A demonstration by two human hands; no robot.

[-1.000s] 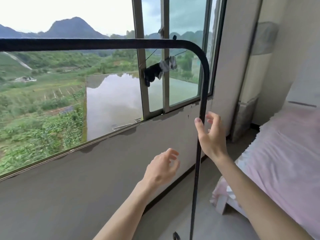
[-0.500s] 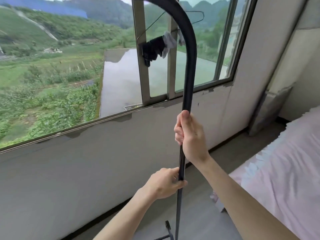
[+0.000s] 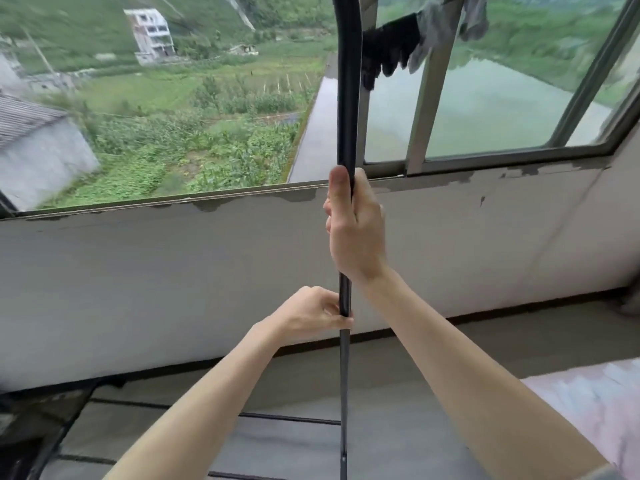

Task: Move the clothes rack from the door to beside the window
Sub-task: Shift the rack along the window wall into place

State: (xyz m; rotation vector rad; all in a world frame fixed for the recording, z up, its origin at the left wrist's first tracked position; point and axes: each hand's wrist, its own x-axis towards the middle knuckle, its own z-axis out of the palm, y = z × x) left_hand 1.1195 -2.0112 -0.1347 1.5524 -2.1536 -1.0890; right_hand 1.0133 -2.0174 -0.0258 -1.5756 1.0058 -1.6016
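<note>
The clothes rack [image 3: 347, 98] shows as a thin black metal tube, glossy and round, standing upright in front of the window [image 3: 485, 133]. Its upper part is thicker and starts to curve leftward at the top edge of the view; below the hands it narrows to a slimmer rod running down to the floor [image 3: 277, 438]. Black horizontal bars, apparently the rack's base, lie low across the floor near the wall. The right hand [image 3: 355, 226] is wrapped tight around the upright, thumb pointing up along it. The left hand [image 3: 311, 315] grips the same tube just below, fingers curled around it. Dark and grey cloths [image 3: 394, 46] hang on the window frame behind the tube. A pink bed [image 3: 588, 403] sits at the right.
</note>
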